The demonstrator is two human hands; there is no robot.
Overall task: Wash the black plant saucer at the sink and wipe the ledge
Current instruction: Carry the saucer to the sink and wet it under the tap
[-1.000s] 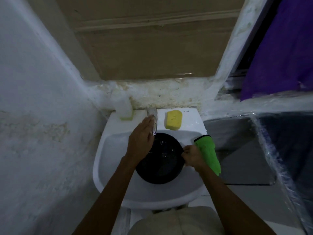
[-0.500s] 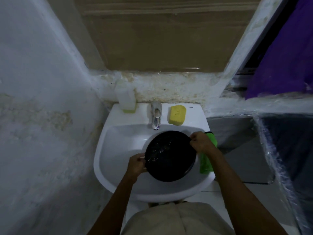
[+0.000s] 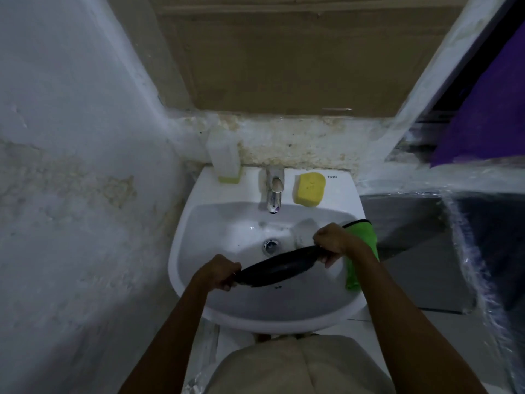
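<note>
The black plant saucer (image 3: 277, 267) is tipped steeply on edge over the white sink basin (image 3: 216, 223), so I see mostly its rim. My left hand (image 3: 217, 271) grips its lower left edge. Its upper right edge is gripped by my right hand (image 3: 333, 243). A chrome tap (image 3: 274, 191) stands at the back of the sink, with the drain (image 3: 270, 245) below it. The stained ledge (image 3: 284, 137) runs along the wall behind the sink.
A yellow sponge (image 3: 309, 189) lies right of the tap, and a white soap bottle (image 3: 224, 157) stands left of it. A green cloth (image 3: 360, 251) hangs over the sink's right rim under my right wrist. A wall stands close on the left; a plastic-covered surface (image 3: 426, 223) lies to the right.
My left hand left the tap and took the saucer's left edge. The saucer went from lying flat in the basin to tilted steeply on edge, held by both hands.
</note>
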